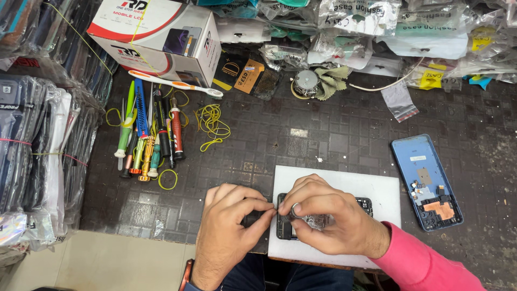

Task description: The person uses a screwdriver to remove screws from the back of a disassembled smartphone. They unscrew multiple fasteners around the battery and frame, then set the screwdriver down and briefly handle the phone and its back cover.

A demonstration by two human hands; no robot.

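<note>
Right hand [323, 218] pinches a small part over the opened phone [323, 220], left hand [231, 223] pinching its edge; component work underway, a steady grip needed next.

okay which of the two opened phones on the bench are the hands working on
The dark opened phone lying on the white rectangular pad, under the left hand and right hand. The blue opened phone shell lies untouched on the dark mat, farther right.

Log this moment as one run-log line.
left hand: pinching phone edge | right hand: on opened phone | white pad underneath
</note>
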